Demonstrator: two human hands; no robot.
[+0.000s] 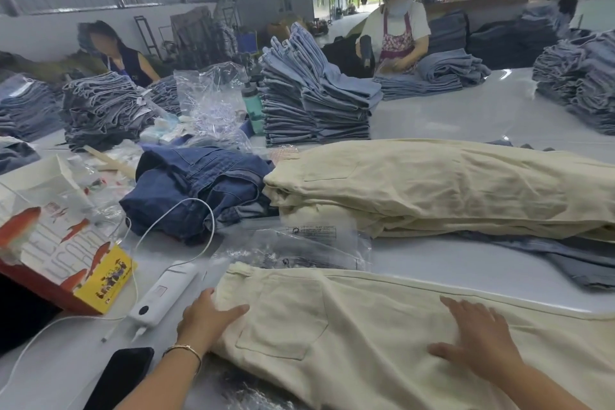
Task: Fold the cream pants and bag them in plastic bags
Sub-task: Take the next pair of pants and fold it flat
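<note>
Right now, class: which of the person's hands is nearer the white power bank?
Left. The left hand rests on the cream pants beside the white power bank; the right hand lies farther along them.

We see both forearms reaching forward from the lower edge. Our left hand (208, 316) lies palm down with fingers straight and thumb spread, a thin bracelet at its wrist. Our right hand (479, 339) lies flat too, fingers splayed and pointing away, nothing gripped.
</note>
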